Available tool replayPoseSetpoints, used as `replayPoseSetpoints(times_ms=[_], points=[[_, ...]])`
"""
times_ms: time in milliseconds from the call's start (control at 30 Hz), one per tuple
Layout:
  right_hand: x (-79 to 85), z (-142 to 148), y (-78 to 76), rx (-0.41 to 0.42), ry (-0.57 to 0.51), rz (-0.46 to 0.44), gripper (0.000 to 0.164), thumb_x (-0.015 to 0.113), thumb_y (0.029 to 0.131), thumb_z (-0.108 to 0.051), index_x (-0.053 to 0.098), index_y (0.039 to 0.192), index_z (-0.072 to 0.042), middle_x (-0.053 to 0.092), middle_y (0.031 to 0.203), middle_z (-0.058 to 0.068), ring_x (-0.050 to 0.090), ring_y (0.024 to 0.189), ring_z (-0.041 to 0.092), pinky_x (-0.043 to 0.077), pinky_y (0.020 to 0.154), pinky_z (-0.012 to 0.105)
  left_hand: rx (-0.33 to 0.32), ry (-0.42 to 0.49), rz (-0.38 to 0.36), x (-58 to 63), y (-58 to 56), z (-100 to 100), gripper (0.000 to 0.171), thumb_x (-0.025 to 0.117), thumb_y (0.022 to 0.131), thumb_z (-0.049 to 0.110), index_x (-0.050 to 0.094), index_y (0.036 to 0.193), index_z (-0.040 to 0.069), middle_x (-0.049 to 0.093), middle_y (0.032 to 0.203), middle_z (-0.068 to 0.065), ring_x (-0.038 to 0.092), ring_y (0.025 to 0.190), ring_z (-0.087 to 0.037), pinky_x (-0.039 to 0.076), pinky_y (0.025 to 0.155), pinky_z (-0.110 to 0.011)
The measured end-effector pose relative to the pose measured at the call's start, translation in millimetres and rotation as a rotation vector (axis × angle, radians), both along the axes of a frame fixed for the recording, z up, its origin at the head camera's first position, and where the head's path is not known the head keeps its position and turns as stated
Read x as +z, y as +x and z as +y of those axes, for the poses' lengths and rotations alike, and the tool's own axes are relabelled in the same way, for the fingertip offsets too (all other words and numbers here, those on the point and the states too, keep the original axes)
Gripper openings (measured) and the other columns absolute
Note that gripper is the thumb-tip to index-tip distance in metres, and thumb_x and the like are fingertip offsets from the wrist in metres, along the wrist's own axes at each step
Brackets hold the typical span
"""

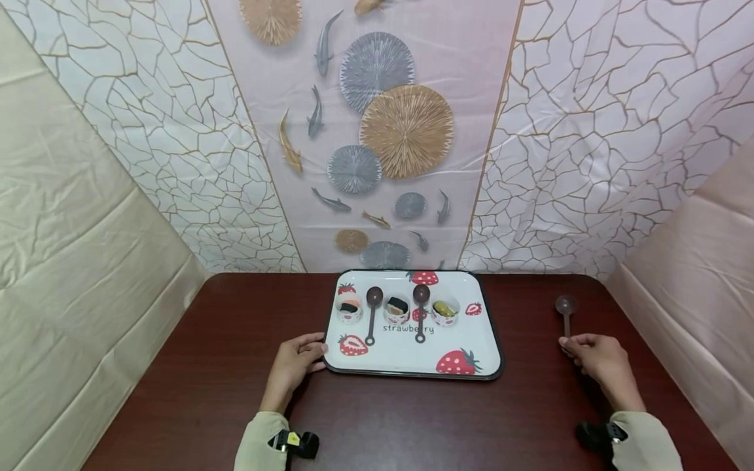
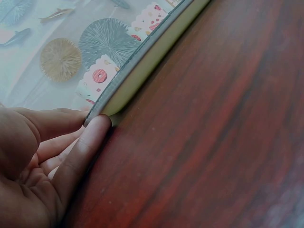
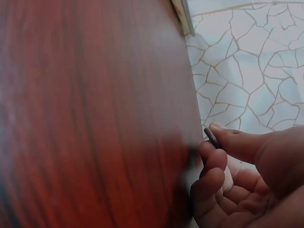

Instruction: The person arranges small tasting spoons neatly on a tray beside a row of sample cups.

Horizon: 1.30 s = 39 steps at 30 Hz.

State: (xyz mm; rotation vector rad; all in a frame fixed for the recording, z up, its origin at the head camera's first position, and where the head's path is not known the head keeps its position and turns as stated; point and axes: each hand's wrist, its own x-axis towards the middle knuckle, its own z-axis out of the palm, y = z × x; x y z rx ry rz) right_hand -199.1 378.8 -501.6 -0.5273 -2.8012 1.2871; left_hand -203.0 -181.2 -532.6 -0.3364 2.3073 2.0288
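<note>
A white strawberry-print tray with a dark rim lies on the table. My left hand pinches its left edge; in the left wrist view the thumb and a finger meet at the rim. Set across the tray are three small printed cups: a left cup and a middle cup holding sushi-like pieces, and a right cup with a yellow-green one. Between them lie two brown spoons, one left, one right. To the right, my right hand pinches the handle of another brown spoon, bowl pointing away.
The dark red wooden table ends at a patterned backdrop behind the tray. Beige cloth walls stand at the left and right. A dark strapped device sits on the left wrist.
</note>
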Motion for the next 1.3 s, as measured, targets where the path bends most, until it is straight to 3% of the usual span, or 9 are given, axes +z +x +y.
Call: replayPoseSetpoints(times_ms=[267,767,1000,1300], points=[[0.4,-12,1.6,0.036,-0.052,0.007,0.043,0.061,0.108,-0.030,0.070,0.110,0.012,0.069,0.073,-0.004,0.058,0.061,0.012,0.053,0.051,0.029,-0.009,-0.004,0.004,-0.6,-2.2,1,0.037,0.074,0.099,0.007,0.068,0.134,-0.005,0.075,0.109,-0.018,0.074,0.087,-0.017,0.066,0.072,-0.030],[24.9,-44,-2.7,0.113,-0.001,0.070,0.052,0.054,0.111,-0.042,0.065,0.113,0.009,0.065,0.072,0.000,0.057,0.059,0.013,0.054,0.049,0.030,0.009,-0.003,0.004,-0.4,-1.7,-1,0.036,0.074,0.099,0.004,0.069,0.133,-0.005,0.076,0.105,-0.015,0.073,0.085,-0.016,0.066,0.070,-0.029],[32.5,-56,-3.0,0.130,-0.010,0.141,0.043,0.056,0.112,-0.031,0.063,0.112,0.011,0.064,0.072,0.001,0.058,0.058,0.012,0.055,0.049,0.028,0.015,-0.003,0.003,-0.2,-1.3,-1,0.035,0.074,0.099,0.004,0.069,0.133,-0.005,0.075,0.105,-0.016,0.072,0.083,-0.015,0.066,0.069,-0.027],[37.2,-69,-5.2,0.219,-0.054,0.150,0.032,0.054,0.112,-0.017,0.060,0.117,0.013,0.066,0.076,0.005,0.057,0.060,0.012,0.057,0.051,0.028,0.009,-0.002,-0.001,0.5,-0.6,-1,0.036,0.074,0.099,0.006,0.069,0.133,-0.004,0.075,0.105,-0.015,0.072,0.083,-0.014,0.066,0.070,-0.028]])
